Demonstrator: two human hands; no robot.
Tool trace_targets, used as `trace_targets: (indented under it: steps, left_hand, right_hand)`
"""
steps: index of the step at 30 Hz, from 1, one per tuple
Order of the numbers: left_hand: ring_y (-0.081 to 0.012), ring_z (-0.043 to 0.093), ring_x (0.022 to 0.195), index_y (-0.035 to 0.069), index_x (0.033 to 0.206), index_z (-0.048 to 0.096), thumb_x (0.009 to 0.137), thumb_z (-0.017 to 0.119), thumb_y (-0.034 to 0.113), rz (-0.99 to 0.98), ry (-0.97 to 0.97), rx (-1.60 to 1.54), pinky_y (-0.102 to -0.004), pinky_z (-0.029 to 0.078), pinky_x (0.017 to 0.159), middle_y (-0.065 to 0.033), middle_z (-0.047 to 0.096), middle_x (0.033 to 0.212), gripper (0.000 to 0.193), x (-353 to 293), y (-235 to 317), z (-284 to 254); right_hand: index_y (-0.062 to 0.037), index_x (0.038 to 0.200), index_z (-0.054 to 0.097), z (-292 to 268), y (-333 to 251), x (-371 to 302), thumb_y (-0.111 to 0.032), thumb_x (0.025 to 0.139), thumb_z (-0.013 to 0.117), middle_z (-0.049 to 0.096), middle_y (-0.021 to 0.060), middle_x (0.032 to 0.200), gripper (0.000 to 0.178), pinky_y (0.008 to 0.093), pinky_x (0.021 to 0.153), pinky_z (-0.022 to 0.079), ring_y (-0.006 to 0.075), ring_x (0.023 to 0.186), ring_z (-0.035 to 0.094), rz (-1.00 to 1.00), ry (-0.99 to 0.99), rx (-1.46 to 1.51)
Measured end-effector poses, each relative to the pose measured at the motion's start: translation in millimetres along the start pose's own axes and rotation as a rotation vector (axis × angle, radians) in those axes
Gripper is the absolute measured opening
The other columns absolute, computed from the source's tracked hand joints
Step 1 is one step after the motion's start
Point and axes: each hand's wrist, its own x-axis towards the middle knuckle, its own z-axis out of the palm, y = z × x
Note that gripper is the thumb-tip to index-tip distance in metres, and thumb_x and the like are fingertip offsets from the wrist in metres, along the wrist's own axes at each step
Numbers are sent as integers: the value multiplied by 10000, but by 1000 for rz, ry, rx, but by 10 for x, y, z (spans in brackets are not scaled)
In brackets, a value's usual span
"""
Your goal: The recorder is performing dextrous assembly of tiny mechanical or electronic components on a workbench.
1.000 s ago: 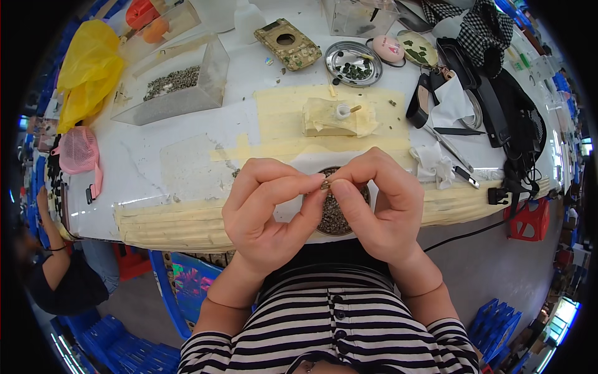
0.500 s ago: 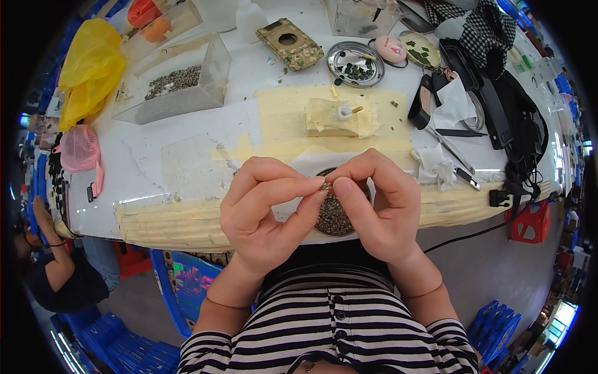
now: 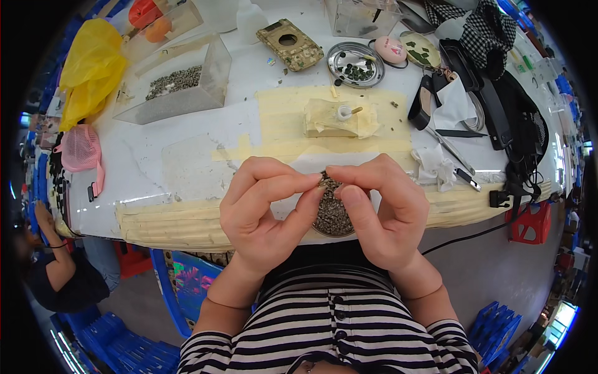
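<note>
Over a round dish [image 3: 333,223] heaped with small grey-brown pieces, both my hands are raised close together. My left hand [image 3: 265,209] pinches a tiny part [image 3: 322,182] between thumb and forefinger; it looks like one of the small pieces, though its exact kind is too small to tell. Beside it, my right hand [image 3: 386,209] has its thumb and forefinger apart, with nothing visible between them. The right forefinger's tip points toward the left fingertips. My fingers cover part of the dish.
Past my hands stands a tape-covered block [image 3: 330,121] with a small white cup [image 3: 344,112]. Farther back are a camouflage tank hull [image 3: 289,43], a metal dish of dark green parts [image 3: 356,65] and a clear bin of small pieces [image 3: 212,93]. Tweezers [image 3: 451,149] lie right.
My right thumb and forefinger have spread apart, and the right hand has shifted slightly right. More of the dish shows between the hands. My left hand keeps its pinch.
</note>
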Motion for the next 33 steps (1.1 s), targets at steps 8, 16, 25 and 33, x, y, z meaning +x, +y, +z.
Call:
trace_targets:
  steps: [8, 16, 25, 33]
  left_hand:
    - [-156, 590, 740, 12, 913, 714, 691, 767, -81, -6, 9, -4, -243, 460, 638, -72, 624, 842, 247, -4, -11, 2]
    - [-155, 591, 742, 7, 908, 712, 694, 765, -83, -11, 8, -9, -242, 460, 638, -73, 623, 843, 239, -6, -14, 2]
    - [-154, 587, 759, 8, 918, 713, 696, 759, -89, -25, 5, -70, -240, 458, 657, -72, 619, 859, 246, -17, -12, -7]
    - [-146, 591, 757, 29, 924, 728, 707, 761, -70, -9, -13, -68, -236, 462, 648, -64, 622, 859, 240, 4, 5, -11]
  right_hand:
    - [-21, 987, 729, -15, -40, 8, 16, 757, 711, 651, 67, 769, 233, 260, 572, 437, 161, 644, 559, -80, -36, -36]
    - [-46, 997, 739, 0, -12, -31, 13, 711, 737, 613, 42, 727, 291, 275, 569, 409, 173, 630, 540, -151, 14, -156]
    - [-28, 1005, 729, 19, -20, -43, 0, 730, 728, 646, 63, 763, 277, 284, 606, 440, 188, 663, 569, -52, -14, -129]
    - [10, 1021, 699, 16, 18, -75, -41, 849, 674, 629, 54, 793, 182, 234, 611, 429, 109, 663, 546, 204, -104, 243]
